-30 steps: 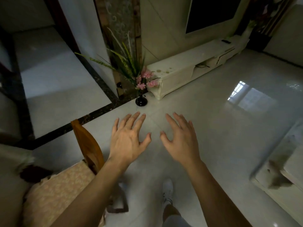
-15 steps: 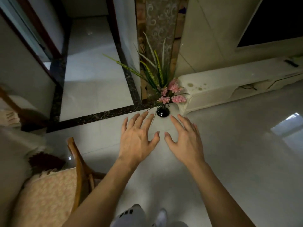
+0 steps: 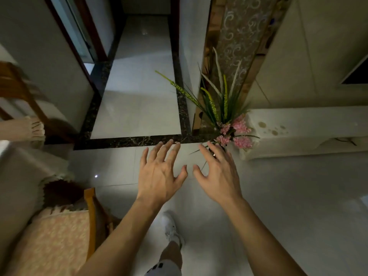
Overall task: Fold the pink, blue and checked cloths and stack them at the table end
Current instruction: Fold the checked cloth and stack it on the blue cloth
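Hovering over the tiled floor [image 3: 278, 196], left hand [image 3: 159, 177] and right hand [image 3: 220, 176] both show fingers spread apart, holding nothing, beside a flower vase [image 3: 231, 128]; the cloths aren't visible anywhere.

Pale glossy tiled floor [image 3: 288, 196] crossed by a dark marble border strip [image 3: 127, 141]. Standing on it: a vase of pink flowers [image 3: 237, 132] at 1 o'clock, a white low cabinet [image 3: 308, 134] at 3 o'clock, a wooden chair [image 3: 89, 216] at 8 o'clock, and a white shoe [image 3: 171, 228] at 6 o'clock.
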`<state>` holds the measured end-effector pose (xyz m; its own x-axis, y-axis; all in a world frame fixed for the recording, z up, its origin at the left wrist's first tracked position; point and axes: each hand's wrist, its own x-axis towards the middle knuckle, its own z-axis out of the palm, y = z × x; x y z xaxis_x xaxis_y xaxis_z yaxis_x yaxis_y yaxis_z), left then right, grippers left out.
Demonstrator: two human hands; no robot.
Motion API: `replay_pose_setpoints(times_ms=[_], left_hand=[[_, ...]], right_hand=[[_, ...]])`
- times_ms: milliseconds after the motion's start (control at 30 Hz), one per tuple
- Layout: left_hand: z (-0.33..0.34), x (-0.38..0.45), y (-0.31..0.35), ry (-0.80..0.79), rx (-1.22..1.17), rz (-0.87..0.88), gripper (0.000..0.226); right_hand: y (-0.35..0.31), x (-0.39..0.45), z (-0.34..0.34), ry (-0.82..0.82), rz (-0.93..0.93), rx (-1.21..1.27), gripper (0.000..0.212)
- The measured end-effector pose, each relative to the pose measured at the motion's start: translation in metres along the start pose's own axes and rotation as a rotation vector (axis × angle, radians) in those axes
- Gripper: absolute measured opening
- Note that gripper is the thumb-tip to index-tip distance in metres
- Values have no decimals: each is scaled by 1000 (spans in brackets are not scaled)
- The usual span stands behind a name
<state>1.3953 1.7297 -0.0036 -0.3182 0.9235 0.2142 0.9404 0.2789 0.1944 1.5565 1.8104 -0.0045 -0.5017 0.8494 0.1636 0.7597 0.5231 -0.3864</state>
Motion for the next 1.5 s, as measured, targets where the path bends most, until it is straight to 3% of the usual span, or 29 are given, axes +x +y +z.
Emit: replay_pose_setpoints(times_ms=[433,1233,1500], left_hand=[[2,157,-175,56,51,-325,67],[-8,234,-408,86,216,-1064,67],[-16,281,-463,179,238,-1291,68]], right_hand=[[-106,241,69,-76,-247,-9,67],[-352,487,245,-492,-942,187,70],[-441,558,284,-579,-1175,249,69]])
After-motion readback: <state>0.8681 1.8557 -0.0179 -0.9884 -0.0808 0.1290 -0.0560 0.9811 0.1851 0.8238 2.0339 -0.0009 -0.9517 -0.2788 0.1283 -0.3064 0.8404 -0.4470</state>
